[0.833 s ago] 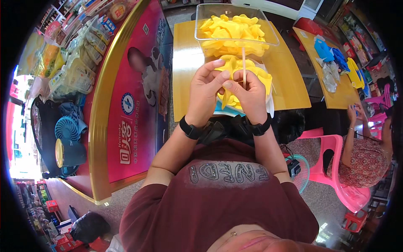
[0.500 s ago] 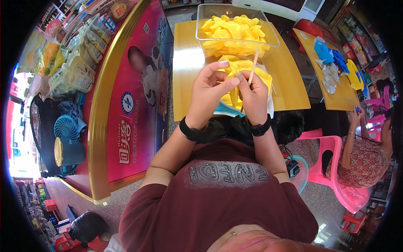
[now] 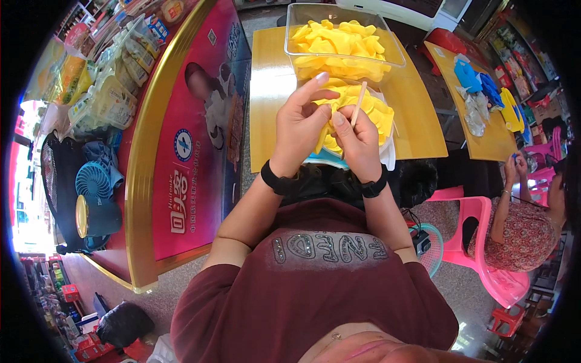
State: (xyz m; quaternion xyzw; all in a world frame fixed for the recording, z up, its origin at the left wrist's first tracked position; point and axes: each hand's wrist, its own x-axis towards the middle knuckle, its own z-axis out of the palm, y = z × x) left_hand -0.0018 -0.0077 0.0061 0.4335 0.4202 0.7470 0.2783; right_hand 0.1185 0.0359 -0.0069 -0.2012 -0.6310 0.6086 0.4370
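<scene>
Over the near edge of a wooden table, my hands work close together on a soft yellow piece, which looks like cloth or foam. My left hand pinches it with the thumb and bent fingers, its index finger raised. A thin pale wooden stick slants up out of my right hand, whose thumb and fingers are closed at the same yellow piece. Behind and beneath lie several more yellow pieces on a round, light-coloured container, its blue edge showing. Fingers hide most of the held piece.
A clear plastic bin full of yellow pieces stands at the table's far side. To the left is a pink counter with gold trim. At right, another person sits by a second table and a pink chair.
The stick has tipped lower with my right hand, which moved slightly down. My left index finger has lifted, and the yellow piece sits lower and more hidden between my fingers.
</scene>
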